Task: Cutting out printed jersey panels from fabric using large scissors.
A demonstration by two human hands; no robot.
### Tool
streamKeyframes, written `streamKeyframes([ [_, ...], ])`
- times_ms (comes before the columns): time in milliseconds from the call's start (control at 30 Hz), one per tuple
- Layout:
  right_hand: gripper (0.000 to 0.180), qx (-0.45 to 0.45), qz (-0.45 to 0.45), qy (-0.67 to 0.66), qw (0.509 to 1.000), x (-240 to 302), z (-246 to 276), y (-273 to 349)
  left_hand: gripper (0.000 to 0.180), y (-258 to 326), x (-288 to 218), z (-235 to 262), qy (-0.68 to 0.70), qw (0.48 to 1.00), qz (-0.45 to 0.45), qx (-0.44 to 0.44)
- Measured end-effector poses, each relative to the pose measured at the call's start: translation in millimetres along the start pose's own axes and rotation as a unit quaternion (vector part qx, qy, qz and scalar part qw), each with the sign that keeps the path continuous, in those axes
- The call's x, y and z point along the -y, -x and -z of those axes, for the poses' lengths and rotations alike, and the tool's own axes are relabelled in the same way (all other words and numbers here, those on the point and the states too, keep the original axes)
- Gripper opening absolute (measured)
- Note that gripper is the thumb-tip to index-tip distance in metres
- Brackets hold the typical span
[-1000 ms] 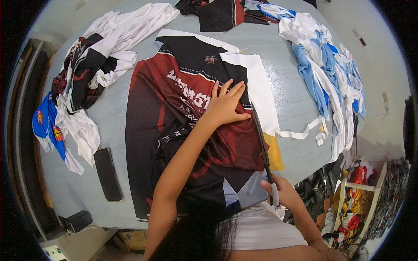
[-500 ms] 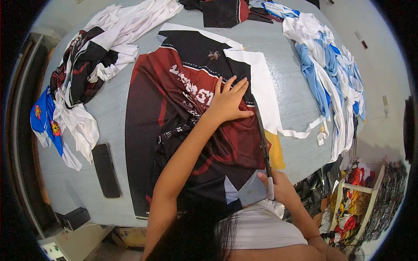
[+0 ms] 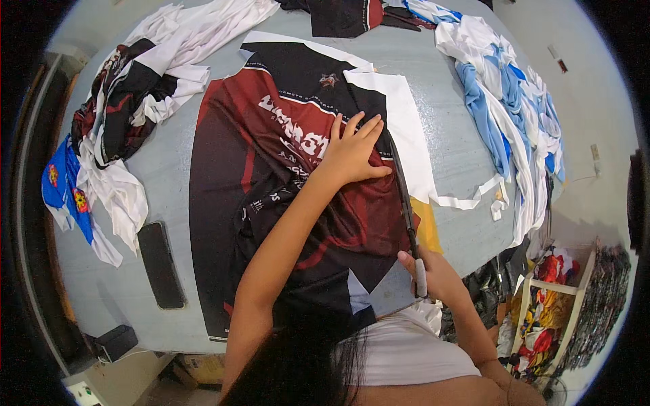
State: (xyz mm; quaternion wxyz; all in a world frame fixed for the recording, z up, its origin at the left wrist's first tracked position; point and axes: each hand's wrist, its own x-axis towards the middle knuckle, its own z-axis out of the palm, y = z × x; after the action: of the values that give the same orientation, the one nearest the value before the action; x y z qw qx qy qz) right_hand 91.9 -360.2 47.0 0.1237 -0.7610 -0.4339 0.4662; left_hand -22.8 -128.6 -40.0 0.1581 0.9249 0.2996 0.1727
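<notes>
At the far left of your grey worktop point(image 3: 169, 176) lies a heap of blue, white and dark fabric pieces point(image 3: 101, 162), with a flat black phone point(image 3: 160, 265) nearer you. Your left hand point(image 3: 352, 152) presses flat, fingers spread, on the maroon-and-black printed jersey panel point(image 3: 284, 203). Your right hand point(image 3: 433, 274) is clamped on the long dark-bladed scissors point(image 3: 406, 210), running along the panel's right edge. The white border strip point(image 3: 406, 128) looks partly trimmed; its upper stretch remains.
</notes>
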Motion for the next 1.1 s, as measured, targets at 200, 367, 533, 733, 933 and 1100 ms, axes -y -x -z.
streamKeyframes([
  [200, 0.056, -0.025, -0.020, 0.027, 0.999, -4, -9, -8, 0.094, 0, 1, -1, 0.004, 1.000, -0.001, -0.005],
  [367, 0.054, -0.025, -0.001, 0.015, 1.000, 5, -12, -7, 0.094, 0, 1, -2, 0.006, 1.000, -0.003, -0.004],
  [533, 0.061, 0.007, -0.039, -0.030, 0.999, 26, 0, -6, 0.093, 0, 2, -3, 0.012, 1.000, -0.006, -0.012],
  [733, 0.063, -0.021, -0.017, 0.020, 0.999, 28, -3, -19, 0.094, 0, 2, -4, 0.007, 1.000, -0.005, -0.011],
  [933, 0.052, -0.047, 0.017, 0.036, 0.998, 18, -13, -24, 0.094, 0, 2, -5, -0.002, 1.000, -0.002, -0.004],
  [1100, 0.050, -0.050, 0.015, 0.025, 0.998, 23, -13, -24, 0.093, -1, 2, -3, 0.001, 1.000, 0.004, 0.005],
])
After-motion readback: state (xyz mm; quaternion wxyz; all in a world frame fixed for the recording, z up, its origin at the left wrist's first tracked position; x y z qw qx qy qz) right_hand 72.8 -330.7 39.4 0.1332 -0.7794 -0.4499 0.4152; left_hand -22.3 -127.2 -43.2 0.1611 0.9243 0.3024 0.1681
